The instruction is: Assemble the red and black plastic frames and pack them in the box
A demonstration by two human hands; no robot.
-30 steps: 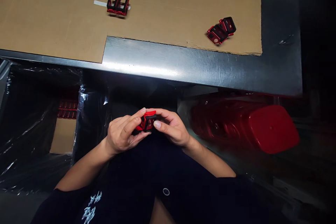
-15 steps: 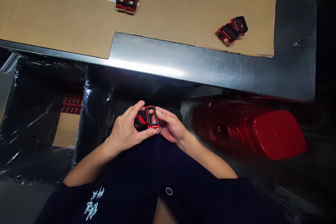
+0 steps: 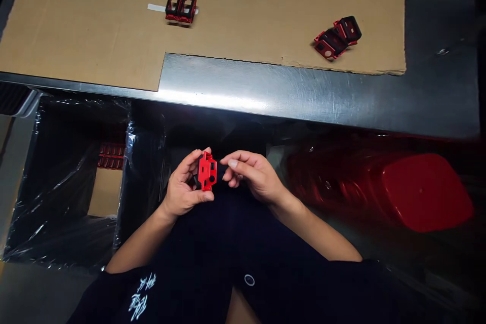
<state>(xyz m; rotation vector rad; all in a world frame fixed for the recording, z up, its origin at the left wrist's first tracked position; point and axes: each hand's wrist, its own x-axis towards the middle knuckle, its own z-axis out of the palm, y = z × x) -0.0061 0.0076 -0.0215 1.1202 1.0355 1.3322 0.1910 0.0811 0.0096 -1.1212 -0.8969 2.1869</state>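
Left hand (image 3: 181, 187) curled closed around a small red-and-black plastic bracket (image 3: 207, 172), long axis upright; right hand (image 3: 252, 172) half open, empty, just beside the bracket's free edge.

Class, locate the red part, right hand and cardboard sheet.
Red part (image 3: 207, 172), head view, its red face.
Right hand (image 3: 254, 174), head view, back of hand.
Cardboard sheet (image 3: 94, 25), head view, bare surface.

Bare forearms (image 3: 140, 239) angled inward, left hand (image 3: 184, 186) curled upward in a closed grip, right hand (image 3: 253, 174) loosely bent, its fingers (image 3: 232, 163) pointing left, just apart from the left hand
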